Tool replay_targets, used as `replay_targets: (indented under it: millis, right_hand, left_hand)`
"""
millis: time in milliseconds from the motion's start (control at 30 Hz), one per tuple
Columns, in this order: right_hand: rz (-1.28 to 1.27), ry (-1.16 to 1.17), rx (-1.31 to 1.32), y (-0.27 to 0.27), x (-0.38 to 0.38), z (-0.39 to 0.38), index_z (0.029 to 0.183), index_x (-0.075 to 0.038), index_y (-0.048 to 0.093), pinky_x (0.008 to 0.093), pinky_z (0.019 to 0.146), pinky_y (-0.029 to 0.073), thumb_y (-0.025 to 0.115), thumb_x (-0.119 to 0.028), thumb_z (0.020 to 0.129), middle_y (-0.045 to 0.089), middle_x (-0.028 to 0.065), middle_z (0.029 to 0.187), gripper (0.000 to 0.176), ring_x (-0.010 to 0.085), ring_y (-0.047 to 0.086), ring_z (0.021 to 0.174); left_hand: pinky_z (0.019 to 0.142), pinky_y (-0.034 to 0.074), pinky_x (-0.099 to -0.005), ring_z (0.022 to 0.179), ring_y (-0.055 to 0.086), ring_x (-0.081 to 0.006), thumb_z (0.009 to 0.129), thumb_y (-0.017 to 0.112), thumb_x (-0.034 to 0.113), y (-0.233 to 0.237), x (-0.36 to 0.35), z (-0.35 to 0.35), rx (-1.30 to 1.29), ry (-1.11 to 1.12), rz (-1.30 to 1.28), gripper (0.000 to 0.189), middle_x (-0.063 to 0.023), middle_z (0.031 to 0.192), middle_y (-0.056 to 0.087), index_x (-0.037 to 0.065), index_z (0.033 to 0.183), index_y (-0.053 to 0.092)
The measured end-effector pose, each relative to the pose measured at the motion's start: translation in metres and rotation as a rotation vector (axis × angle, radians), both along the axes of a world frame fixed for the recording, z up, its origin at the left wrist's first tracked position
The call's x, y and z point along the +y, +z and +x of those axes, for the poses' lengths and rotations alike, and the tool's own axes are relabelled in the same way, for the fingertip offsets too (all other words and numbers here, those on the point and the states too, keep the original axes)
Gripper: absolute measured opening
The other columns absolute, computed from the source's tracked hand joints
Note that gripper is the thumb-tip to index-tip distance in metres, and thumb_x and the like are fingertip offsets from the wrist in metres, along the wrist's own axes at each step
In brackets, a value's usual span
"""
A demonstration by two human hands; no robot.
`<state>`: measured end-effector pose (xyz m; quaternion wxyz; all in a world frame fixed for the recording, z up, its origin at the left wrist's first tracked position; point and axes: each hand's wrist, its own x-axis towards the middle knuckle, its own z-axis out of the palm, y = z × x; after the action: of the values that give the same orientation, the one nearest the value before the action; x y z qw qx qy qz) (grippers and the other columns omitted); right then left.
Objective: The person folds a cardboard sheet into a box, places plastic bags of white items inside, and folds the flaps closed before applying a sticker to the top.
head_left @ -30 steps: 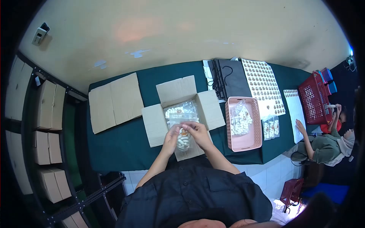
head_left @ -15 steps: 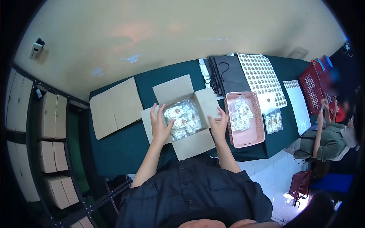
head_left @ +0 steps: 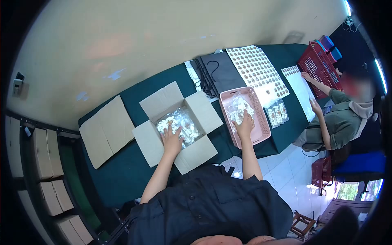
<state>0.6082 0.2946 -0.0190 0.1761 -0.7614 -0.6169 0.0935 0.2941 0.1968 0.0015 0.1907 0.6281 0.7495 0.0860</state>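
Plastic bag, right fingers overlapping, grip unclear

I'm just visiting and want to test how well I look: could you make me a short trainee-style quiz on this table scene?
1. Which of the wearer's hands is in the pink basket, left or right?
2. What colour are the pieces in the clear packets lying beside the basket?
3. True or false: the cardboard box on the table has its flaps spread open.

Key:
1. The right hand.
2. White.
3. True.
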Motion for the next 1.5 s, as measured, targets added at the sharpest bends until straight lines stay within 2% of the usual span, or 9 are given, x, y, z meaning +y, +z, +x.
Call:
replay_targets:
  millis: [233, 367, 567, 700, 800, 867, 1033, 1133, 1500]
  right_hand:
    - [-0.005, 0.029, -0.008, -0.008, 0.027, 0.031, 0.124, -0.008, 0.050, 0.0486, 0.092, 0.034, 0.068, -0.041, 0.074, 0.052, 0.0173, 0.113, 0.062, 0.0358, 0.045, 0.110]
    - [0.185, 0.040, 0.062, -0.013, 0.043, 0.037, 0.106, -0.003, 0.062, 0.0426, 0.078, 0.045, 0.064, -0.033, 0.079, 0.062, 0.0171, 0.088, 0.040, 0.0321, 0.059, 0.085]
    - [0.291, 0.003, 0.478, 0.085, 0.010, -0.044, 0.095, 0.003, 0.061, 0.0414, 0.065, 0.043, 0.058, -0.028, 0.085, 0.061, 0.0204, 0.078, 0.033, 0.0360, 0.058, 0.070]
    - [0.469, 0.618, 0.354, 0.102, -0.019, -0.109, 0.103, 0.001, 0.059, 0.0410, 0.071, 0.044, 0.058, -0.022, 0.085, 0.060, 0.0184, 0.084, 0.029, 0.0345, 0.057, 0.081]
    - [0.447, 0.930, 0.422, 0.097, -0.053, -0.149, 0.109, 0.000, 0.056, 0.0393, 0.076, 0.044, 0.057, -0.018, 0.085, 0.058, 0.0188, 0.090, 0.031, 0.0336, 0.055, 0.086]
    - [0.107, 1.017, 0.765, 0.101, -0.064, -0.160, 0.116, -0.002, 0.051, 0.0367, 0.079, 0.043, 0.058, -0.018, 0.084, 0.056, 0.0178, 0.097, 0.036, 0.0304, 0.055, 0.089]
    - [0.102, 0.759, 0.947, 0.093, -0.049, -0.172, 0.119, -0.003, 0.049, 0.0325, 0.077, 0.044, 0.063, -0.021, 0.083, 0.055, 0.0116, 0.101, 0.043, 0.0203, 0.054, 0.093]
    - [-0.537, 0.875, 1.390, 0.083, -0.048, -0.178, 0.112, -0.001, 0.054, 0.0248, 0.077, 0.043, 0.060, -0.022, 0.087, 0.061, 0.0030, 0.096, 0.033, 0.0086, 0.055, 0.087]
    - [-0.630, 0.822, 1.456, 0.105, -0.063, -0.166, 0.113, 0.001, 0.053, 0.0248, 0.083, 0.043, 0.056, -0.021, 0.090, 0.062, 0.0068, 0.103, 0.032, 0.0109, 0.057, 0.093]
  left_hand:
    - [0.104, 0.016, -0.0590, 0.129, 0.025, -0.0427, 0.081, 0.061, 0.021, 0.036, -0.012, -0.005, -0.123, -0.008, 0.069, 0.049, -0.0188, 0.142, 0.024, 0.015, 0.128, 0.047]
    - [0.103, 0.018, -0.0582, 0.128, 0.028, -0.0375, 0.083, 0.058, 0.020, 0.048, -0.020, -0.005, -0.258, 0.062, 0.228, 0.046, -0.0180, 0.139, 0.029, 0.011, 0.127, 0.046]
    - [0.102, 0.027, -0.0461, 0.123, 0.036, -0.0354, 0.090, 0.049, 0.028, 0.055, -0.026, -0.008, -0.555, 0.064, 0.386, 0.046, -0.0176, 0.134, 0.036, 0.008, 0.131, 0.040]
    - [0.101, 0.030, -0.0387, 0.122, 0.039, -0.0281, 0.094, 0.041, 0.040, 0.059, -0.023, 0.015, -1.155, 0.060, 0.315, 0.051, -0.0171, 0.130, 0.041, 0.007, 0.132, 0.037]
    - [0.099, 0.033, -0.0340, 0.117, 0.043, -0.0214, 0.090, 0.053, 0.035, 0.067, -0.025, 0.030, -1.205, 0.150, 0.385, 0.056, -0.0144, 0.126, 0.045, 0.004, 0.133, 0.033]
    - [0.094, 0.038, -0.0305, 0.107, 0.050, -0.0171, 0.087, 0.061, 0.026, 0.066, -0.027, 0.027, -1.242, 0.255, 0.417, 0.059, -0.0110, 0.120, 0.050, 0.002, 0.133, 0.033]
    - [0.077, 0.047, -0.0240, 0.091, 0.057, -0.0116, 0.089, 0.058, 0.023, 0.063, -0.033, 0.021, -1.412, 0.354, 0.471, 0.044, -0.0079, 0.105, 0.057, 0.001, 0.124, 0.041]
    - [0.073, 0.048, -0.0228, 0.087, 0.058, -0.0101, 0.091, 0.055, 0.022, 0.057, -0.033, 0.022, -1.392, 0.324, 0.595, 0.039, -0.0075, 0.103, 0.057, 0.000, 0.121, 0.043]
    - [0.071, 0.047, -0.0236, 0.083, 0.057, -0.0097, 0.091, 0.054, 0.024, 0.071, -0.044, 0.027, -1.236, 0.350, 0.636, 0.033, -0.0061, 0.096, 0.058, 0.001, 0.113, 0.047]
